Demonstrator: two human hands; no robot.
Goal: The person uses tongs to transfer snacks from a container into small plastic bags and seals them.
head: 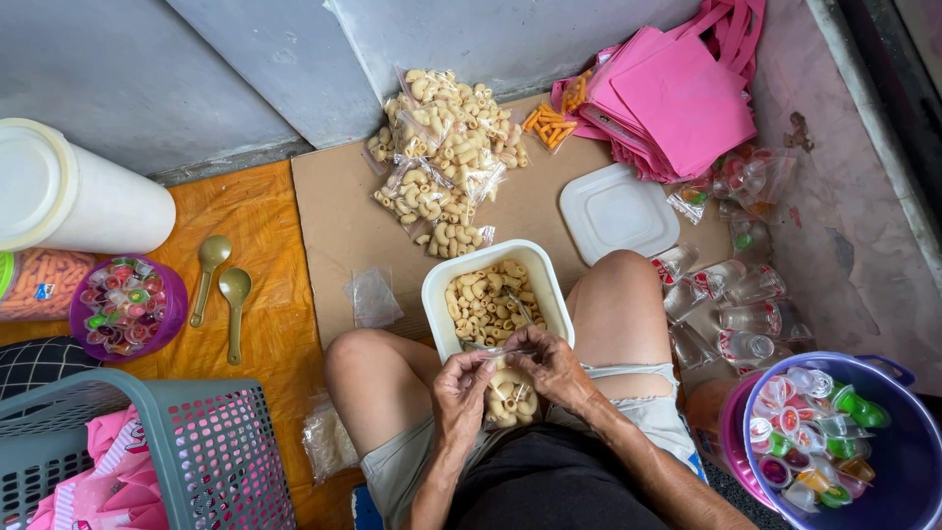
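Left hand [459, 385] and right hand [550, 365], fingers pinching 1 small clear bag of macaroni [511, 393], seemingly at its mouth, above white tub [446, 285].

Both the left hand [461, 389] and the right hand [551, 365] pinch the top of a small clear plastic bag of pale macaroni-shaped snacks [511, 397], held over the lap. Just beyond it, between the knees, stands a white rectangular plastic tub [438, 291] of the same snacks (a metal spoon lies in it). Filled bags [442, 162] lie heaped on the brown cardboard sheet [334, 211], beside a square white lid [618, 212].
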